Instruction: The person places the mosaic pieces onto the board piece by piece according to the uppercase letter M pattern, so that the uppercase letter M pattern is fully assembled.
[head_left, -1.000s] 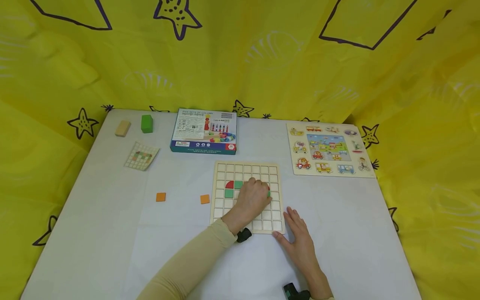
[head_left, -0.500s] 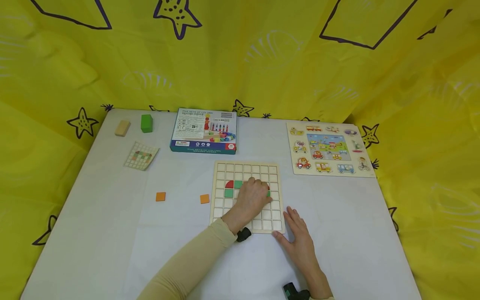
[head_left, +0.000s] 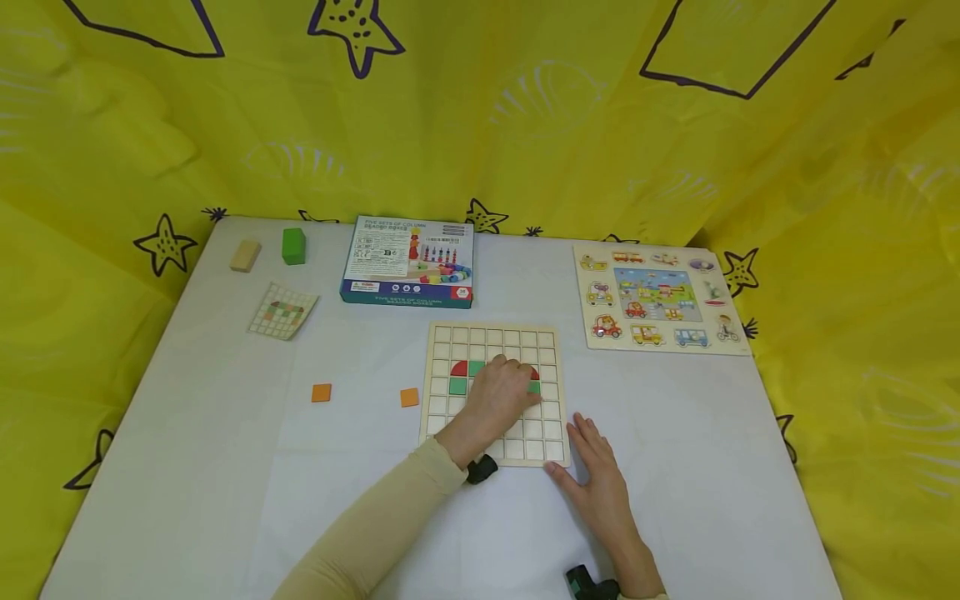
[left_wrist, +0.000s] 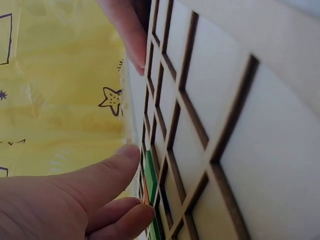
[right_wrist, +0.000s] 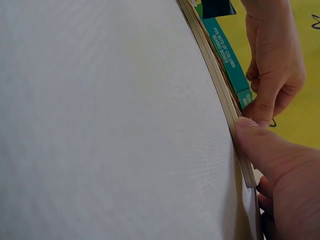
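Observation:
My left hand is over a wooden grid board, fingers bent down onto its cells. In the left wrist view, an orange tile shows in the board beside a green tile, near the thumb and fingertips; whether they pinch it is unclear. Left of the hand lie a red quarter-circle tile and green tiles. To its right are another red quarter tile and a green one. At the board's lower right corner my right hand rests, thumb touching the edge, fingers extended along the side.
Two orange tiles lie left of the board. Behind them are a pattern card, a green block and a plain wooden block. A printed box stands at the back, and a vehicle puzzle lies back right.
My left hand has shifted slightly left on the board, uncovering more of the red and green tiles on its right. The right hand and the board have stayed in place.

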